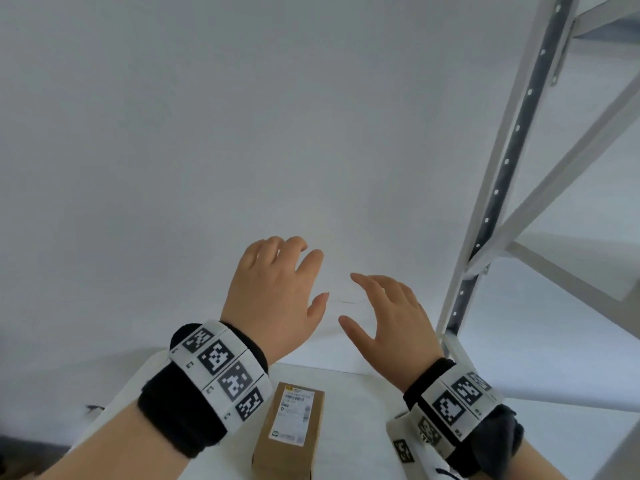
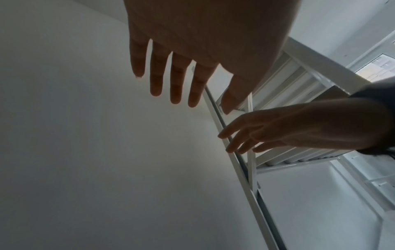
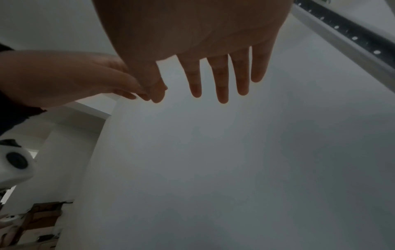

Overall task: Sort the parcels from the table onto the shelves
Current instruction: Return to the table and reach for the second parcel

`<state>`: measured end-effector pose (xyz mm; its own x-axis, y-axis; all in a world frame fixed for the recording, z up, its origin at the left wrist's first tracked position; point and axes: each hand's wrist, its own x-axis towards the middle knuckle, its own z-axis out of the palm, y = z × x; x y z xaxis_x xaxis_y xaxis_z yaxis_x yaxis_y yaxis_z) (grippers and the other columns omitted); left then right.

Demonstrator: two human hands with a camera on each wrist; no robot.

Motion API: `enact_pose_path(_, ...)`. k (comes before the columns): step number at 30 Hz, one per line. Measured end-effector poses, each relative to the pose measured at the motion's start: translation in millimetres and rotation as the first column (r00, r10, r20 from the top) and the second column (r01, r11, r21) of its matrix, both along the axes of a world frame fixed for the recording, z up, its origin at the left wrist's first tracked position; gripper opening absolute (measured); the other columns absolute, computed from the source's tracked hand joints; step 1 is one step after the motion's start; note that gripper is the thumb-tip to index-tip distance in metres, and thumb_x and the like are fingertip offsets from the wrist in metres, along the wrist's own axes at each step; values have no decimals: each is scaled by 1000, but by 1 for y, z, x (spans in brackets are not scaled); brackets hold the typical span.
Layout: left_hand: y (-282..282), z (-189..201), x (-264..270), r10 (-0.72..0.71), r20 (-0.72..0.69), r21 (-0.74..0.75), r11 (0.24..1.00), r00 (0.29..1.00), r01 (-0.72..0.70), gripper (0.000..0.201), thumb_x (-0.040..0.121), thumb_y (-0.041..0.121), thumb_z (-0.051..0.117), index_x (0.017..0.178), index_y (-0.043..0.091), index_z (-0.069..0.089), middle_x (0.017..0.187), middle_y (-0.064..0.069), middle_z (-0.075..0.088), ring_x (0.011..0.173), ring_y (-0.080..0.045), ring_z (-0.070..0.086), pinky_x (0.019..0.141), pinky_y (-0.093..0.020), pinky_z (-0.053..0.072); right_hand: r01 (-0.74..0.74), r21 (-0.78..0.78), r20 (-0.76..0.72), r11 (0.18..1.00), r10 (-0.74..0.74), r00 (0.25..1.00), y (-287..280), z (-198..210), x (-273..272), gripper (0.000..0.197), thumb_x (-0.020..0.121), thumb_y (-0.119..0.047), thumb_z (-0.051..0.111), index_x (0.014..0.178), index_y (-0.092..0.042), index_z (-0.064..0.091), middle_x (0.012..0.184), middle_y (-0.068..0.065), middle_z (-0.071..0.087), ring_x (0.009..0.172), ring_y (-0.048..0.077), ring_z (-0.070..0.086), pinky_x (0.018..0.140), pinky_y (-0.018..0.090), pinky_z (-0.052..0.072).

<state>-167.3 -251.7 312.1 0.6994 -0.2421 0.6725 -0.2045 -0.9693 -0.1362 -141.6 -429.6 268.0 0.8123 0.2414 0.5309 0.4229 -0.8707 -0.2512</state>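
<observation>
A brown cardboard parcel (image 1: 289, 432) with a white label lies on the white table (image 1: 349, 424) at the bottom of the head view, below and between my wrists. My left hand (image 1: 277, 292) is raised in front of the white wall, fingers relaxed and spread, holding nothing. My right hand (image 1: 384, 317) hangs beside it, palm down, fingers straight and empty. From the left wrist camera, my left hand (image 2: 181, 79) shows straight fingers, with my right hand (image 2: 267, 132) to its right. From the right wrist camera, my right hand (image 3: 218, 74) is also spread and empty.
A white metal shelf rack (image 1: 498, 188) with a perforated upright and slanted braces stands at the right. Its shelves (image 2: 295, 94) show from below in the left wrist view. A plain white wall (image 1: 207, 133) fills the area ahead. Brown boxes (image 3: 40, 213) sit far off at lower left.
</observation>
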Motion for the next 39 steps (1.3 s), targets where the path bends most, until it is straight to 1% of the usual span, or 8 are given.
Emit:
enact_pose_path(5, 22, -25, 44, -11, -99, -35, 999, 995, 7, 46, 76, 47, 55, 113, 19, 61, 113, -5, 64, 101, -28, 60, 91, -44, 46, 22, 13, -90, 1000, -21, 996, 17, -19, 30, 69, 77, -63, 31, 139, -32, 34, 139, -3, 47, 129, 20, 40, 105, 38, 39)
enact_pose_path(10, 40, -67, 88, -87, -327, -154, 987, 941, 37, 52, 85, 50, 46, 130, 24, 46, 131, 0, 49, 119, -23, 47, 101, -38, 34, 106, 100, -270, 989, -75, 960, 26, -58, 59, 61, 85, -49, 52, 140, -30, 33, 141, -2, 44, 130, 21, 38, 105, 36, 36)
enact_pose_path(13, 51, -100, 114, -146, -477, -300, 954, 867, -4, 54, 84, 52, 48, 131, 27, 43, 136, 2, 45, 122, -21, 45, 100, -36, 37, 190, 187, -447, 964, -89, 890, 30, -90, 74, 60, 85, -45, 55, 139, -30, 34, 141, 1, 43, 130, 21, 39, 105, 36, 36)
enact_pose_path(19, 72, -181, 150, -334, -699, -583, 779, 633, -233, 52, 80, 45, 59, 128, 28, 45, 134, 1, 46, 122, -19, 45, 101, -37, 40, 371, 273, -697, 888, -83, 712, 34, -158, 97, 59, 86, -40, 58, 139, -27, 35, 139, 5, 46, 124, 22, 46, 99, 36, 40)
enact_pose_path(28, 96, -284, 165, -466, -796, -601, 540, 386, -590, 55, 80, 34, 65, 130, 25, 45, 130, -4, 48, 113, -20, 51, 94, -37, 45, 629, 300, -901, 717, -2, 433, 45, -258, 116, 59, 87, -37, 58, 139, -24, 35, 135, 8, 51, 120, 25, 51, 96, 35, 40)
enact_pose_path(32, 99, -312, 164, -522, -796, -565, 460, 306, -685, 53, 82, 28, 64, 131, 25, 43, 129, -5, 47, 111, -22, 52, 86, -37, 50, 731, 307, -943, 610, 94, 318, 51, -295, 119, 61, 85, -31, 62, 139, -28, 34, 138, 10, 49, 118, 28, 50, 103, 47, 41)
enact_pose_path(37, 95, -335, 160, -572, -783, -546, 444, 244, -710, 56, 84, 27, 63, 135, 28, 40, 129, -4, 48, 107, -23, 56, 84, -37, 53, 771, 330, -944, 545, 205, 260, 56, -314, 111, 63, 87, -16, 61, 142, -28, 32, 127, 5, 57, 110, 23, 57, 87, 39, 51)
enact_pose_path(39, 93, -341, 158, -584, -780, -541, 446, 227, -713, 57, 84, 25, 63, 135, 29, 39, 128, -4, 49, 106, -23, 57, 84, -38, 53, 765, 344, -938, 544, 234, 256, 58, -317, 108, 62, 87, -11, 59, 140, -28, 33, 120, 5, 61, 105, 22, 61, 72, 32, 54)
